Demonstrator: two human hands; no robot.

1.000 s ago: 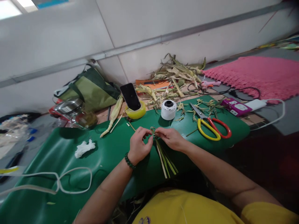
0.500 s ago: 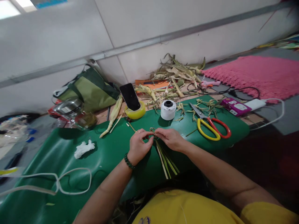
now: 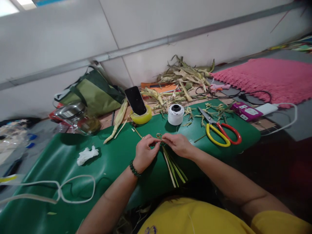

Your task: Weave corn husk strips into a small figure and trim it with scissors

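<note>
A small bundle of green and pale plant strips (image 3: 173, 167) fans down toward me over the green mat (image 3: 117, 162). My left hand (image 3: 147, 150) pinches the top of the bundle from the left, a dark beaded bracelet at its wrist. From the right, my right hand (image 3: 177, 144) pinches the same spot, thumb and fingertips together. The fingertips of both hands nearly touch, and the bundle's looped top shows just above them. Just beyond the hands stands a white thread spool (image 3: 175, 114). Scissors (image 3: 218, 128) with one yellow and one red handle lie open to the right.
A phone (image 3: 136, 100) leans in a yellow tape roll (image 3: 141, 117). Dried corn husks (image 3: 185, 73) are heaped by the wall. At left are a green bag (image 3: 97, 94), a glass jar (image 3: 89, 125), crumpled tissue (image 3: 87, 155) and a white cable (image 3: 78, 201). Pink fringed cloth (image 3: 270, 78) lies at right.
Both hands stay pinched at the top of the bundle with only a tiny shift of the fingers. The surrounding things look the same.
</note>
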